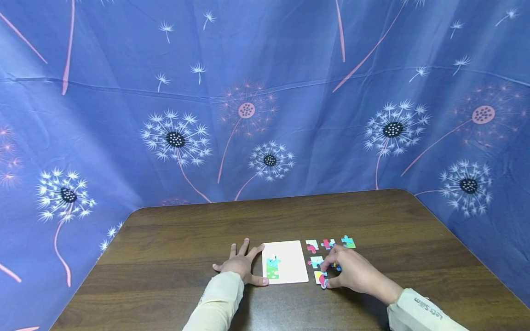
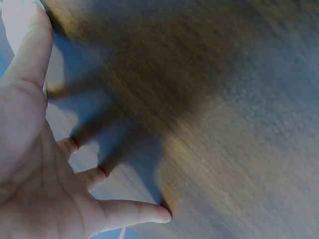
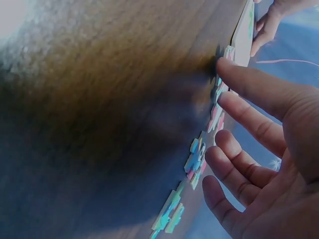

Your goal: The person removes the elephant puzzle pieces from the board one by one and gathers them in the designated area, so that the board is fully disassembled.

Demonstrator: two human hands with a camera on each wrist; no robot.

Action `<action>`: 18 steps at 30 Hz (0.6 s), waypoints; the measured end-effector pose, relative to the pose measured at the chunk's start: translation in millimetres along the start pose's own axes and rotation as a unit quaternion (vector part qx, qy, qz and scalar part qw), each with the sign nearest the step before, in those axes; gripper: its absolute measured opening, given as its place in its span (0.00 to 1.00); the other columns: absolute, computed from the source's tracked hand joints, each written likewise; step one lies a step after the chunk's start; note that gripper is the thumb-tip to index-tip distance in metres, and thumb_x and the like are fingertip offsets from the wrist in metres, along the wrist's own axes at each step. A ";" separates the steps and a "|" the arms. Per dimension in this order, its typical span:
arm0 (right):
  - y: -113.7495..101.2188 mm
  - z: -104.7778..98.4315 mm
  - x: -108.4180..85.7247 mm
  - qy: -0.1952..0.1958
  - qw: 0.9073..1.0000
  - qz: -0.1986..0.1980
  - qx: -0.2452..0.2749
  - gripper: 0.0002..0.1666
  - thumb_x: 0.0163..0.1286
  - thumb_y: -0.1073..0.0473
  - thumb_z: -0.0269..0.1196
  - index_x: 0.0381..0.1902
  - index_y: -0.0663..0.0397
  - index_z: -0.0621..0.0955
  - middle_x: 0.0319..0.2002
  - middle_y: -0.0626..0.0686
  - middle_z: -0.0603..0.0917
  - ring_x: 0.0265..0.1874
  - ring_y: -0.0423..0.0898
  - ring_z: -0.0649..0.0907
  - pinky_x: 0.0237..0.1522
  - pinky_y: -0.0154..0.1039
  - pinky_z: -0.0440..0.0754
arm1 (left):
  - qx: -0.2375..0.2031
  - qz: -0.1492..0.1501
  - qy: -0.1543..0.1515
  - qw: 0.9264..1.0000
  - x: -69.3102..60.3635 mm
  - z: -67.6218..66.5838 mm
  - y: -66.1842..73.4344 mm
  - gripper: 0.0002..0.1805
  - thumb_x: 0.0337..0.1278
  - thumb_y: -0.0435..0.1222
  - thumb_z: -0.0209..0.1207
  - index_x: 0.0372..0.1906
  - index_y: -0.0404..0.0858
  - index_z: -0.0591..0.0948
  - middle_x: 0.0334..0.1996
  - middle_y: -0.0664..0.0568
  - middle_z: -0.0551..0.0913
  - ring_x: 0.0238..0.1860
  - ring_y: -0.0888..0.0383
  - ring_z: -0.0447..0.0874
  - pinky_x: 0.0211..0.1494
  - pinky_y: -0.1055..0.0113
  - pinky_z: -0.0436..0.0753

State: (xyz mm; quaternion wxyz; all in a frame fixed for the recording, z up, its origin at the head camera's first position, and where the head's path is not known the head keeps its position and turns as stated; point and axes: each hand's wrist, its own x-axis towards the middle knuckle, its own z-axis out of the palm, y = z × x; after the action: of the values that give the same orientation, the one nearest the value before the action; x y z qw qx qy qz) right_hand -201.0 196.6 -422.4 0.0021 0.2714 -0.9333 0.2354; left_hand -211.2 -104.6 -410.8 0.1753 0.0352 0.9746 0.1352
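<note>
A square, pale puzzle board (image 1: 290, 262) lies on the table, with a blue-and-green puzzle section (image 1: 273, 271) at its lower left. Spread wide, my left hand (image 1: 239, 265) rests at the board's left side, thumb and index finger touching that edge. In the left wrist view its fingers (image 2: 134, 211) are straight, tips on the wood. My right hand (image 1: 356, 271) has its thumb and index finger at opposite edges of a yellow, red and white puzzle piece (image 1: 319, 277), pinching it beside the board's right edge. The right wrist view shows the other fingers (image 3: 234, 174) loosely bent.
More loose pieces lie right of the board: a red-and-white piece (image 1: 312, 246), a red-and-blue piece (image 1: 328, 244), a blue-and-green piece (image 1: 348, 242) and a light-blue piece (image 1: 316, 262). Another is partly hidden under my right hand. A blue dandelion-print cloth (image 1: 314, 151) hangs behind the brown table (image 1: 186, 230).
</note>
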 end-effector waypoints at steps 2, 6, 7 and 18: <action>-0.2 0.7 -0.5 0.000 1.000 0.000 0.001 0.18 0.44 0.54 0.83 0.31 0.39 0.86 0.35 0.38 0.75 0.33 0.39 0.76 0.33 0.37 0.74 | 0.000 0.000 0.000 1.000 -0.2 -0.3 -0.3 0.52 0.46 0.56 0.75 0.78 0.60 0.62 0.81 0.50 0.51 0.80 0.38 0.46 0.58 0.16 0.59; 0.0 2.0 -0.5 -0.005 1.000 0.005 -0.001 0.18 0.44 0.54 0.83 0.31 0.39 0.85 0.34 0.39 0.74 0.31 0.38 0.74 0.31 0.36 0.72 | -0.003 0.002 0.000 1.000 -1.8 -1.5 0.3 0.52 0.47 0.56 0.74 0.78 0.59 0.62 0.81 0.50 0.52 0.80 0.38 0.45 0.57 0.16 0.59; 0.1 2.1 -0.3 -0.006 1.000 0.006 -0.002 0.18 0.44 0.54 0.83 0.31 0.39 0.85 0.34 0.39 0.74 0.31 0.37 0.74 0.31 0.36 0.72 | -0.003 0.002 0.000 1.000 -2.2 -1.6 0.4 0.52 0.47 0.56 0.74 0.78 0.60 0.61 0.81 0.50 0.52 0.80 0.38 0.45 0.57 0.16 0.59; -1.3 -2.8 4.0 0.016 1.000 -0.012 0.015 0.16 0.48 0.54 0.82 0.33 0.42 0.86 0.34 0.41 0.77 0.31 0.39 0.74 0.31 0.36 0.73 | -0.002 0.001 0.002 1.000 -2.1 -1.4 0.8 0.52 0.46 0.56 0.75 0.78 0.60 0.62 0.81 0.50 0.52 0.80 0.38 0.46 0.57 0.16 0.60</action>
State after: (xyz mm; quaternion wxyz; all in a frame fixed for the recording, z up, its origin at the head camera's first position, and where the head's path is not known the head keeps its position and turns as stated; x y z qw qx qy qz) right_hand -204.1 194.9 -418.8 0.0154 0.2785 -0.9263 0.2533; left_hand -209.7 -104.5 -408.6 0.1737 0.0352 0.9745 0.1372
